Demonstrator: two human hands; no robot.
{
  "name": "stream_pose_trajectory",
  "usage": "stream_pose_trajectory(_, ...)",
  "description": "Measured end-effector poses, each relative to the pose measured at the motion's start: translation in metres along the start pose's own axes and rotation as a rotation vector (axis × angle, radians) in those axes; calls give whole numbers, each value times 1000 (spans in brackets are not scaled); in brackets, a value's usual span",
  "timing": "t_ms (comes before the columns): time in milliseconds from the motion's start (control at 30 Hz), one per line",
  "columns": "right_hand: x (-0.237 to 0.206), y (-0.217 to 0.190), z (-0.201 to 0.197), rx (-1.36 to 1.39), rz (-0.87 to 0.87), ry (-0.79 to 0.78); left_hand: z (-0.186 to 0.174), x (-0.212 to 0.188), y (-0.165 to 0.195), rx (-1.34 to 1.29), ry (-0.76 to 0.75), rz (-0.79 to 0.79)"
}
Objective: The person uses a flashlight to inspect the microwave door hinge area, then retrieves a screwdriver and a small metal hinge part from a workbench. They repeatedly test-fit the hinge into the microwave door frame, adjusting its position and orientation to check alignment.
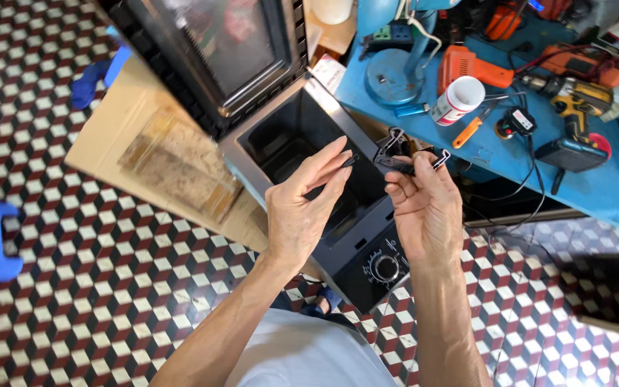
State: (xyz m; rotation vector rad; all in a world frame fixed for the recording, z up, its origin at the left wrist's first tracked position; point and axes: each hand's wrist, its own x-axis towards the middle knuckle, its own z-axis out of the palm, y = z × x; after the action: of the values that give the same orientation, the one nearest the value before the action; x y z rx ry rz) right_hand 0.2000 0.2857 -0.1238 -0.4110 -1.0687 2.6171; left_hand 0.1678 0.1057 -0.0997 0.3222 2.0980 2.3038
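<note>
Held in the grip of the right hand (pixel 428 208) is a black clip part (pixel 404 156), raised above the open oven (pixel 324 186) for close inspection; a small dark piece (pixel 349 162) is pinched by the left hand (pixel 302 211) fingertips alongside, beside the blue bench (pixel 510 158).

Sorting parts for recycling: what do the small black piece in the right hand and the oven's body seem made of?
The small black piece in the right hand looks like matte moulded plastic with bright metal clips. The oven body looks like brushed sheet metal: its rim is silvery and reflective.
</note>
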Motion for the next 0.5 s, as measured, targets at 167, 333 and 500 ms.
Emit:
stream_pose_trajectory(167,31,18,29,-14,-69,77,-19,62,-11,6,-105,-24)
stream_pose_trajectory(333,55,34,47,-40,-146,164,-34,114,-36,-146,-213,-157)
stream_pose_trajectory(500,67,34,47,-49,-166,197,-30,137,-53,-378,-322,-292)
